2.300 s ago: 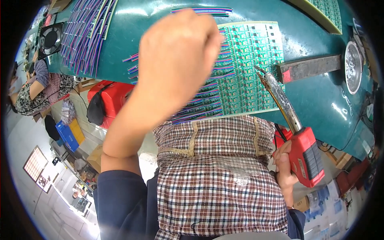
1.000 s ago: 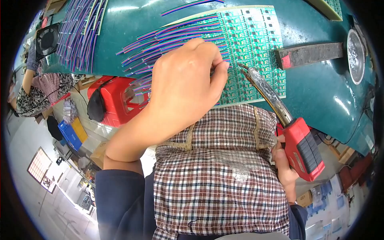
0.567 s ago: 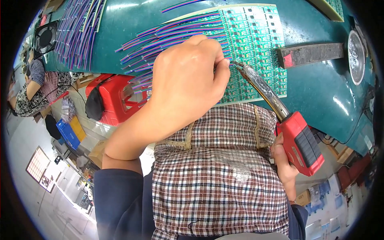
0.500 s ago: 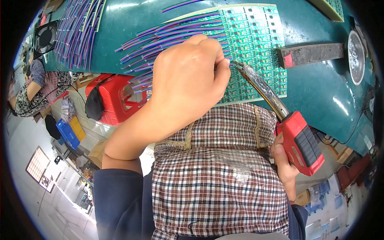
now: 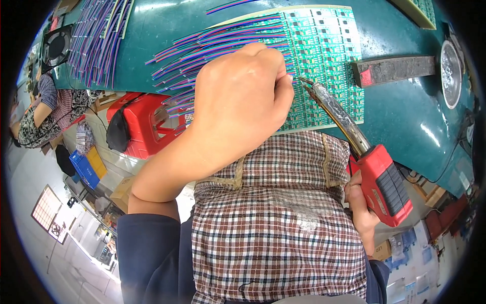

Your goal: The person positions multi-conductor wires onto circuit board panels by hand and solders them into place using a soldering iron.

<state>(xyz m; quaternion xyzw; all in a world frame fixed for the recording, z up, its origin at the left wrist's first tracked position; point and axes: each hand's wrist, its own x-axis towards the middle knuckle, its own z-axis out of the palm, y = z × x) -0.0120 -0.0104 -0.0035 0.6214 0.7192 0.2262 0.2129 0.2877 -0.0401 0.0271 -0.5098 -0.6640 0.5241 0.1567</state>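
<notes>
A green circuit board panel (image 5: 324, 55) with rows of small components lies on the table in front of me. Striped multicolour wires (image 5: 223, 38) run off its left part in rows. My left hand (image 5: 240, 91) is over the wire ends, thumb and fingers pinched together; whatever they grip is hidden behind the hand. In my right hand (image 5: 362, 207) is a red-and-black soldering iron (image 5: 382, 185), held by its handle at lower right. Its metal tip points up and left above the panel, a short way right of my left thumb.
Right of the panel lies a dark block (image 5: 397, 70) with a pinkish end, beside a round metal dish (image 5: 450, 73). More bundled wires (image 5: 98, 45) and a black fan (image 5: 56, 49) are at far left. A red stool (image 5: 136, 126) stands below the table; another person's arm (image 5: 43, 111) shows beyond.
The soldering iron has shifted slightly right and down, its tip a little farther from my left thumb. My left hand stays pinched in nearly the same place.
</notes>
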